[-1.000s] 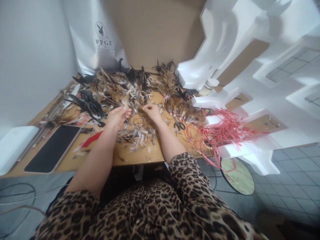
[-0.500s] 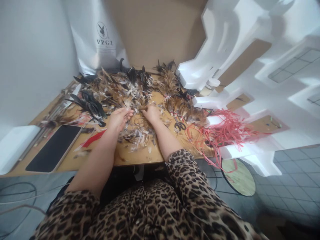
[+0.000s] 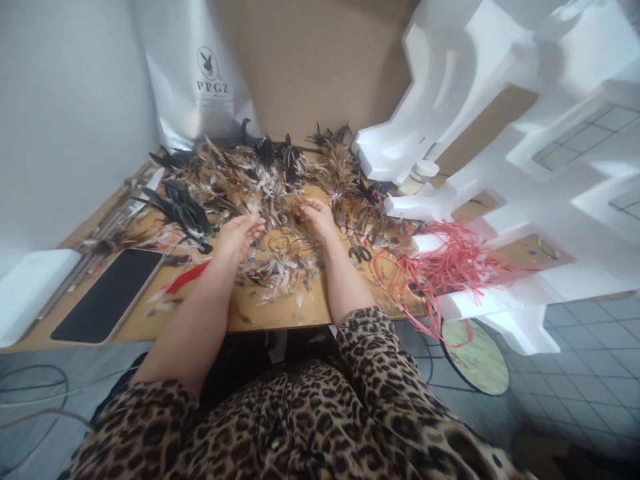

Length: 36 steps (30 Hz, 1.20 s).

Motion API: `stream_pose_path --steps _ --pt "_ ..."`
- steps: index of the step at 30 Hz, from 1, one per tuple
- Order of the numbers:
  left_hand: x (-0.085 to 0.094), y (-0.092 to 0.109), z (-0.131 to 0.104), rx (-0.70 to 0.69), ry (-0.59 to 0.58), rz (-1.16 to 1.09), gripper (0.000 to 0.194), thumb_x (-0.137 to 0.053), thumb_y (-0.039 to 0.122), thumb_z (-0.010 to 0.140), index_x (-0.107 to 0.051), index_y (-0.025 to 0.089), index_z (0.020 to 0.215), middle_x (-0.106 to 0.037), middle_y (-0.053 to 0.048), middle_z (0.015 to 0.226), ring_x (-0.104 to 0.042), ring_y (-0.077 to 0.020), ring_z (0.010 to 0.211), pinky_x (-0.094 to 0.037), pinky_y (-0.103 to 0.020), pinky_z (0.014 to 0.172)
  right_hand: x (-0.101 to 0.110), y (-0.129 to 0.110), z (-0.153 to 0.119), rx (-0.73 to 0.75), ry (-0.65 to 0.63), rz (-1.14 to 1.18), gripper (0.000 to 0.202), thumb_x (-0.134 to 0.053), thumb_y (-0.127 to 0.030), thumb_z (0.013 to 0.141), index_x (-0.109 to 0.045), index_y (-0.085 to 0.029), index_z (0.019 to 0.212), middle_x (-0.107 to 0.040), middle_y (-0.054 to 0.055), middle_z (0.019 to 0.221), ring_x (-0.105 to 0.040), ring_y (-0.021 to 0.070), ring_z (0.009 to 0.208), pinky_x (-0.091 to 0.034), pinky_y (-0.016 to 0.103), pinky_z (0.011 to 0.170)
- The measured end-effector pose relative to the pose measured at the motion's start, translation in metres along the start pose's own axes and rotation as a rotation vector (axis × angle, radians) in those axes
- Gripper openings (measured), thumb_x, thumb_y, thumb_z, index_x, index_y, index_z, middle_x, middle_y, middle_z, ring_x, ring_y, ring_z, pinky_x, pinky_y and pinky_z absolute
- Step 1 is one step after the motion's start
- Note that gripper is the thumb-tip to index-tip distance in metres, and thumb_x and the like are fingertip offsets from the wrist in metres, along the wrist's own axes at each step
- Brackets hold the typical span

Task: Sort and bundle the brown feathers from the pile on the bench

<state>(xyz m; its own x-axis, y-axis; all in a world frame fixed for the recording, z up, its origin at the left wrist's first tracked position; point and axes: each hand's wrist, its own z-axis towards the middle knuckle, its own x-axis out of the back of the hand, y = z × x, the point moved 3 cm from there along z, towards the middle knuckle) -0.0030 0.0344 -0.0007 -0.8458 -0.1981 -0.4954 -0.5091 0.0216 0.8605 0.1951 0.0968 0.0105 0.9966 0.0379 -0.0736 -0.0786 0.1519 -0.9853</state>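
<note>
My left hand is closed in a pinch on a pale, fluffy feather above the front of the table. To its right, my right hand pinches a brown feather between thumb and fingers; its exact outline blurs into those behind. Beyond both hands spreads a heap of brown feathers, with a black feather bunch on the left. Loose feather scraps lie on the wooden table below my hands.
Black-handled scissors lie right of my right forearm, near tangled red strips. White foam packing stands at the right. At the left are a phone, a white box and a red strip. A silver bag stands behind.
My right hand has moved right and slightly away from me, widening the gap between my hands. The left hand keeps its pinch in nearly the same spot.
</note>
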Motion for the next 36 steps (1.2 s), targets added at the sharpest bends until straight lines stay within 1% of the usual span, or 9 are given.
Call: stream_pose_path --steps 5,11,15,19,25,28,31,33,36 --pt "0.000 0.001 0.000 0.022 -0.021 -0.012 0.015 -0.073 0.018 0.065 -0.065 0.010 0.075 -0.071 -0.011 0.087 -0.065 -0.0090 0.064 -0.048 -0.015 0.055 -0.002 -0.009 -0.006 -0.049 -0.092 0.172 0.036 -0.067 -0.036 0.058 -0.058 -0.018 0.088 -0.063 0.000 0.080 -0.058 0.0094 0.063 -0.040 0.020 0.055" --pt "-0.004 0.005 -0.004 0.015 -0.057 -0.016 0.016 -0.073 0.019 0.065 -0.065 0.011 0.076 -0.070 -0.011 0.095 -0.066 -0.0109 0.071 -0.049 -0.016 0.058 -0.005 -0.014 -0.013 -0.070 -0.220 0.233 0.034 -0.068 -0.034 0.057 -0.053 -0.018 0.083 -0.057 -0.004 0.067 -0.056 0.0094 0.059 -0.040 0.021 0.054" --pt "-0.005 0.007 -0.006 0.018 -0.112 -0.043 0.012 -0.071 0.017 0.067 -0.064 0.011 0.074 -0.070 -0.011 0.094 -0.067 -0.0142 0.078 -0.051 -0.018 0.061 -0.008 -0.017 -0.018 -0.075 -0.341 0.185 0.034 -0.067 -0.035 0.057 -0.053 -0.017 0.082 -0.054 -0.004 0.064 -0.054 0.0102 0.058 -0.040 0.023 0.056" --pt "-0.007 0.005 -0.008 0.085 -0.193 0.002 0.011 -0.070 0.015 0.068 -0.066 0.009 0.076 -0.070 -0.011 0.084 -0.067 -0.0126 0.071 -0.051 -0.018 0.061 -0.010 -0.018 -0.021 -0.075 -0.401 0.102 0.035 -0.066 -0.039 0.059 -0.054 -0.017 0.083 -0.055 -0.003 0.066 -0.054 0.0110 0.060 -0.041 0.025 0.059" --pt "-0.007 0.002 -0.006 0.116 -0.190 0.044 0.007 -0.069 0.014 0.069 -0.067 0.007 0.071 -0.068 -0.009 0.068 -0.062 -0.0075 0.057 -0.049 -0.014 0.056 -0.008 -0.008 -0.014 -0.091 -0.306 0.067 0.033 -0.065 -0.038 0.060 -0.054 -0.018 0.083 -0.056 -0.003 0.068 -0.053 0.0100 0.059 -0.043 0.025 0.060" --pt "-0.006 0.004 -0.003 0.063 -0.130 -0.020 0.006 -0.070 0.012 0.068 -0.066 0.008 0.069 -0.067 -0.008 0.067 -0.062 -0.0079 0.058 -0.049 -0.014 0.056 -0.003 -0.004 -0.006 -0.034 -0.134 -0.088 0.035 -0.064 -0.035 0.061 -0.056 -0.017 0.089 -0.060 -0.001 0.079 -0.056 0.0107 0.068 -0.045 0.026 0.068" --pt "-0.004 0.006 0.000 0.013 -0.024 -0.069 0.007 -0.070 0.011 0.068 -0.063 0.010 0.066 -0.067 -0.007 0.069 -0.063 -0.0082 0.063 -0.050 -0.015 0.059 -0.001 -0.010 -0.006 0.069 0.048 -0.226 0.036 -0.063 -0.033 0.062 -0.058 -0.016 0.093 -0.063 0.003 0.093 -0.057 0.0116 0.079 -0.045 0.027 0.079" --pt "-0.002 0.007 0.001 -0.011 0.021 -0.086 0.009 -0.070 0.011 0.069 -0.062 0.011 0.064 -0.067 -0.006 0.070 -0.064 -0.0083 0.065 -0.050 -0.015 0.061 -0.007 -0.016 -0.011 0.106 0.043 -0.251 0.028 -0.062 -0.036 0.065 -0.061 -0.015 0.085 -0.064 0.003 0.086 -0.056 0.0119 0.076 -0.044 0.027 0.078" --pt "-0.002 0.005 0.002 -0.033 0.030 -0.101 0.009 -0.069 0.012 0.069 -0.062 0.011 0.064 -0.067 -0.006 0.070 -0.064 -0.0082 0.065 -0.051 -0.015 0.062 -0.026 -0.021 -0.024 0.091 -0.096 -0.258 0.025 -0.062 -0.039 0.066 -0.062 -0.014 0.070 -0.060 0.000 0.067 -0.053 0.0108 0.066 -0.044 0.026 0.071"
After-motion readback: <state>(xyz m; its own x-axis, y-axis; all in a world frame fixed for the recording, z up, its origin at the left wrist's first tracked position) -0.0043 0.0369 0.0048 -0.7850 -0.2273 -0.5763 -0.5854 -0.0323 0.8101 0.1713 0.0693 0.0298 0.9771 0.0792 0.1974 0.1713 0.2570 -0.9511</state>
